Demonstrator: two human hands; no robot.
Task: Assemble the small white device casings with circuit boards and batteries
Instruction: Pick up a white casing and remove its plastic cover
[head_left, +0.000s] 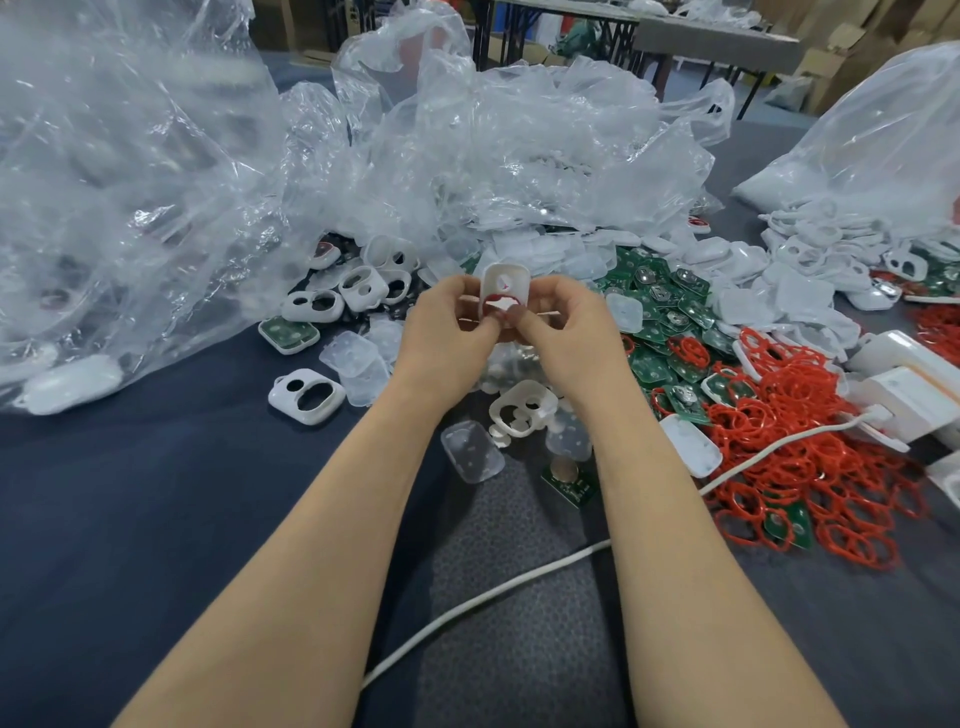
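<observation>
Fingers: on both your hands the fingers (453, 297) are curled in and pinch the white casing (503, 280) from either side, with the thumbs meeting over its lower half.
Left hand: your left hand (445, 332) grips the casing's left edge.
Right hand: your right hand (563, 325) grips the right edge, its thumb tip pressed at the red ring (497, 301).
Casing place: you hold it in the air over the dark blue table (130, 493), mid-view, just in front of the heap of parts.
Casing axis: the long axis stands nearly upright, the rounded end points up and away from you, and the face with the hole is turned towards you.
Red ring: it lies across the casing at your thumbs. You cannot tell whether it is seated or only laid on.
Hidden: the casing's lower end sits behind your thumbs.
Circuit boards: the green circuit boards (660, 312) are piled just right of your right hand, several carrying round metal cells.
Ring pile: the loose red rings (779, 415) spread further right.
Spare casings: one spare casing (306, 396) lies left of your left forearm, and another lies between your forearms.
Bags: the clear plastic bags (156, 156) fill the far side, their contents hard to make out.
Cable: the white cable (493, 587) passes under your right forearm, and its near end is hidden by your left arm.
</observation>
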